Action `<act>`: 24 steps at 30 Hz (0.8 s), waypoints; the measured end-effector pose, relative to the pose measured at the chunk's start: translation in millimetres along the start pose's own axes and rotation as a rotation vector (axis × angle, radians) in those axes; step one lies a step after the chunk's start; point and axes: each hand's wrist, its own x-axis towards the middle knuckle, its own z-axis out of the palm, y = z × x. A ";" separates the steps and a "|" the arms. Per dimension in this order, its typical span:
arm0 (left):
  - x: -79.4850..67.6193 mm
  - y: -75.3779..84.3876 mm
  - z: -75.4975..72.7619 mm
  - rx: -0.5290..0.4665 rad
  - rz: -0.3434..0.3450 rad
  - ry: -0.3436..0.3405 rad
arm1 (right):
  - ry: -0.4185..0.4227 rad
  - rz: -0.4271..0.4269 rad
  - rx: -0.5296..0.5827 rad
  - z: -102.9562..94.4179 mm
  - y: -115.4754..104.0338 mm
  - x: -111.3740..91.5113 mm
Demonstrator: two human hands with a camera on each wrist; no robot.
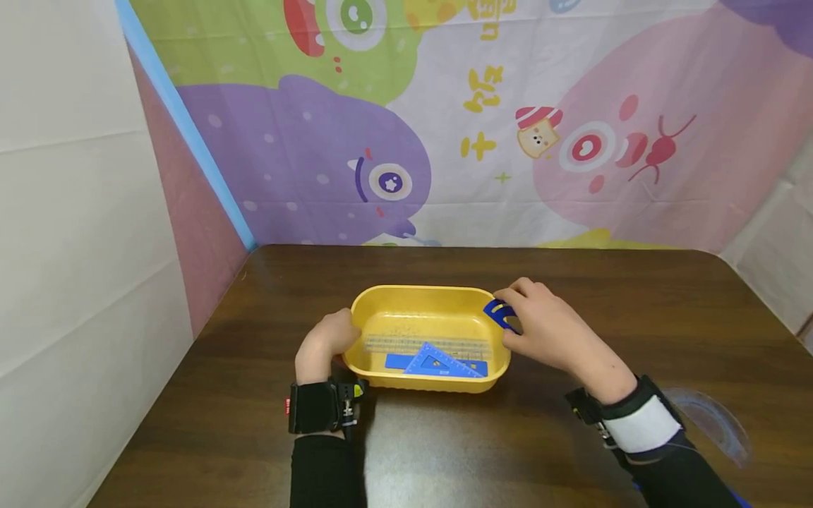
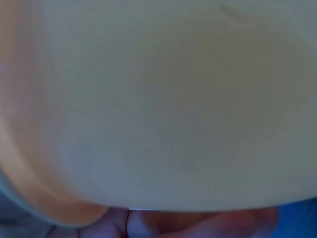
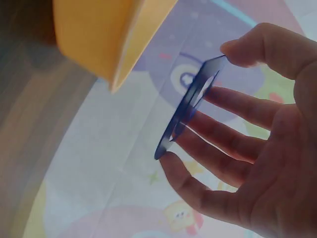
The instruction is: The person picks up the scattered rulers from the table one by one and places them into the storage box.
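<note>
A yellow plastic basin stands on the table, with a clear ruler, a blue ruler and a blue set square lying inside. My left hand grips the basin's left end. In the left wrist view the blurred basin wall fills most of the frame, with fingers at its lower edge. Just above the basin's right rim, my right hand holds a dark blue protractor. Thumb and fingertips pinch the protractor by its edges in the right wrist view, apart from the basin.
A clear protractor lies on the brown table, right beside my right wrist. Something blue shows past the right sleeve. A cartoon-printed cloth hangs along the table's far edge, and a pale cloth hangs on the left.
</note>
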 end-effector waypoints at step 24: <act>0.2 -2.4 0.4 0.013 0.030 0.008 | 0.067 -0.263 -0.068 28.6 -37.9 18.2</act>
